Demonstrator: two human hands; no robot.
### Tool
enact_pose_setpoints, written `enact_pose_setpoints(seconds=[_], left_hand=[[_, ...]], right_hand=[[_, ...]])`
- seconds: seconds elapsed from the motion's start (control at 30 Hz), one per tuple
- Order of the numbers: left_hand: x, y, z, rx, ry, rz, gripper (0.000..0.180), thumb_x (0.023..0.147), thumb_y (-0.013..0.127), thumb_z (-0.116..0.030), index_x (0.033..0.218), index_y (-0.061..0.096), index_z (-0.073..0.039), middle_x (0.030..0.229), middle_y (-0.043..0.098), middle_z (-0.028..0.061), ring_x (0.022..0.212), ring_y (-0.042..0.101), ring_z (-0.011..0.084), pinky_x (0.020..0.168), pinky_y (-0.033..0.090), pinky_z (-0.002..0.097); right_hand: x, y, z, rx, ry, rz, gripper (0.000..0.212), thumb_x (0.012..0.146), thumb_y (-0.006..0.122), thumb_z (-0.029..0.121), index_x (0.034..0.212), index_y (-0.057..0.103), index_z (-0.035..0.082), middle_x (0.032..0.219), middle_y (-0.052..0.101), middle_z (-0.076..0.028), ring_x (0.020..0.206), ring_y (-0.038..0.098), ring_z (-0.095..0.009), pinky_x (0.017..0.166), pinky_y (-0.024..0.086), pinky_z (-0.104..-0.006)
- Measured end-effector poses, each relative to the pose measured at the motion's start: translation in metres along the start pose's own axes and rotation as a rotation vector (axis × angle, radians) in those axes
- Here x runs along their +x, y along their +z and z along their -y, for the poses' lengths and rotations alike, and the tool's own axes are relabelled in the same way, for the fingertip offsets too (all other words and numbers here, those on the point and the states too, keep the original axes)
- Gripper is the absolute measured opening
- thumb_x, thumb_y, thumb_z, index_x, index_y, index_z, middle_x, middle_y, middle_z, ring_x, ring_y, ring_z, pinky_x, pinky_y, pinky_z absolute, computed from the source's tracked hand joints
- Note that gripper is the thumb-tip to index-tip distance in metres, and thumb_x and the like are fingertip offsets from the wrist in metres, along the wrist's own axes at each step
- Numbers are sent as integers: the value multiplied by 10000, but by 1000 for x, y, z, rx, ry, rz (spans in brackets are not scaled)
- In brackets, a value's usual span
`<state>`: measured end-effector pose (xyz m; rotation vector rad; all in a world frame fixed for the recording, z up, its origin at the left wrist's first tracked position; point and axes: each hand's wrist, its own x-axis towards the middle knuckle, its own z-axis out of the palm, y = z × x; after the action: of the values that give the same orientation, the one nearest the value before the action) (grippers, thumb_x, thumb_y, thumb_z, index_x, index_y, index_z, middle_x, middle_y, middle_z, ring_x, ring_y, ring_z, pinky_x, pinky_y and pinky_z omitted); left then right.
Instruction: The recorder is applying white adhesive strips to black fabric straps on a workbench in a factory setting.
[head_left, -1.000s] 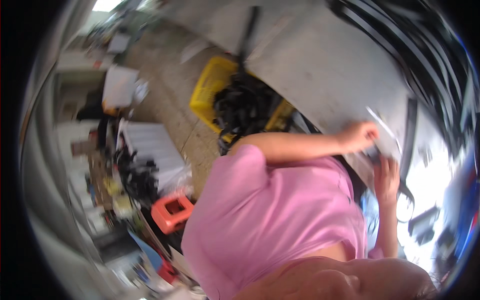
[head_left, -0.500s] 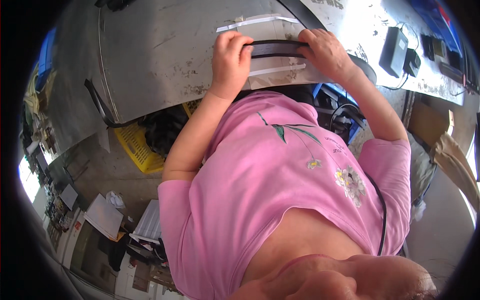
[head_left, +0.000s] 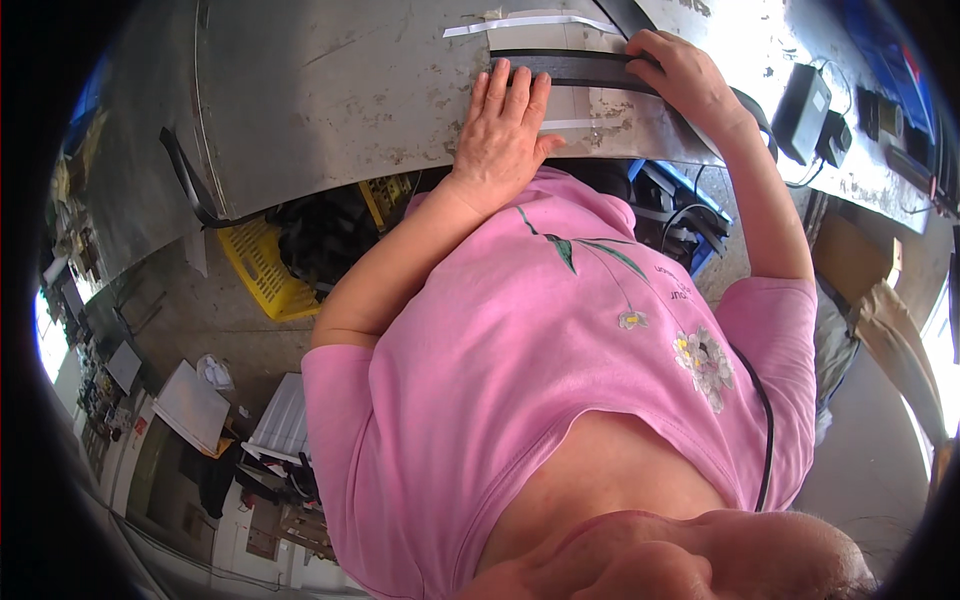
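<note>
A flat grey strip with black edges (head_left: 590, 70) lies crosswise on the metal table near its front edge. My left hand (head_left: 505, 130) rests palm down at the strip's left end, fingers stretched out and fingertips on it. Farther right, my right hand (head_left: 685, 80) has bent fingers gripping the strip; the fingertips are partly hidden. One white strip (head_left: 530, 24) lies beyond the grey one, and another white strip (head_left: 580, 124) on the near side. From under my right hand a black band (head_left: 755, 115) curves over the table.
A black power adapter (head_left: 803, 112) with cables sits on the table at right. Another black band (head_left: 185, 180) hangs over the front edge at left. Below the table are a yellow crate (head_left: 265, 270) with black material and a blue crate (head_left: 690, 185) holding dark strips.
My left hand has gone from pinching the strip to lying flat on its left end. My right hand has shifted slightly right and away from me. The strip now lies flatter on the table.
</note>
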<state>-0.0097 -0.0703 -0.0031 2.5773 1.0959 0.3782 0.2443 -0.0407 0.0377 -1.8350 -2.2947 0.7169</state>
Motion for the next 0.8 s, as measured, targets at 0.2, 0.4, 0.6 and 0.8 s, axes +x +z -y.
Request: enact_pose_setpoints(seconds=[0.2, 0.4, 0.6, 0.8], left_hand=[[0, 2, -1, 110, -18, 12, 663, 787, 621, -406, 1316, 414, -65, 1291, 387, 129, 1267, 301, 334, 1026, 226, 571], [8, 2, -2, 197, -14, 17, 645, 786, 585, -477, 1304, 448, -119, 1241, 425, 113, 1190, 367, 329, 983, 261, 566], [11, 4, -3, 269, -2, -11, 642, 792, 559, -501, 1296, 459, -115, 1154, 471, 109, 1158, 393, 327, 975, 267, 551], [11, 4, -5, 223, -9, -39, 630, 770, 612, -463, 1275, 478, -109, 1148, 471, 103, 1161, 392, 313, 978, 261, 548]], right_hand=[[2, 6, -3, -4, 33, -9, 197, 845, 542, 237, 950, 534, 70, 893, 614, -140, 860, 594, -322, 759, 461, -401], [0, 16, 17, -508, -3, -243, 139, 783, 578, 159, 888, 543, 76, 888, 581, -94, 884, 579, -269, 746, 457, -378], [8, 25, 55, 216, 70, -155, 155, 805, 557, 161, 897, 576, 37, 700, 625, -173, 697, 625, -340, 655, 494, -413], [25, 37, 32, 361, 360, -99, 251, 780, 578, 260, 872, 621, 30, 669, 642, -129, 667, 644, -292, 678, 511, -363]])
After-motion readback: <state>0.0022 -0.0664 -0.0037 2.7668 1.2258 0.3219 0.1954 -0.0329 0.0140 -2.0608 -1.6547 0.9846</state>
